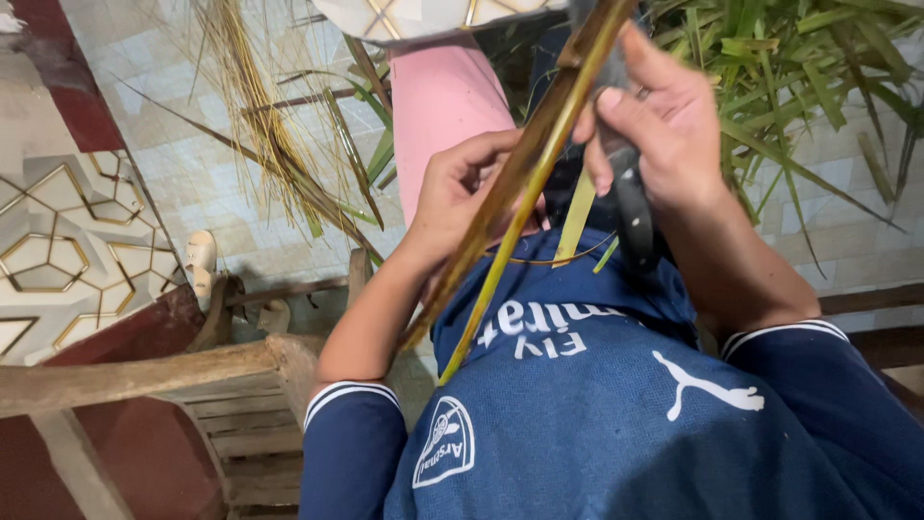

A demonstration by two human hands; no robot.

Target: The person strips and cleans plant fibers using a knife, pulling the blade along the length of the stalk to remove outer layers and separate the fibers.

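- Above the lap, the left hand (462, 197) wraps its grip around a long yellow-green leaf stalk (525, 169) at mid-length.
- Right hand (664, 125) clasps a dark-handled knife (630, 207) just beside the stalk.
- Stalk slants from chest up past both hands.
- Dry fibre strands (255, 116) lie well apart on the tiled floor (183, 183).

Setting: a domestic yard or porch used as an informal craft workspace, not a fitted workshop. Evidence: pale tiled floor (192, 193) laid in a brick pattern; a rough, weathered wooden bench (144, 376) of plain slats; a wall panel (67, 241) with gold hexagon lines beside dark red trim. Work material lies loose on the floor: a sheaf of dried yellow midribs (255, 116) and heaped green palm leaves (799, 77)
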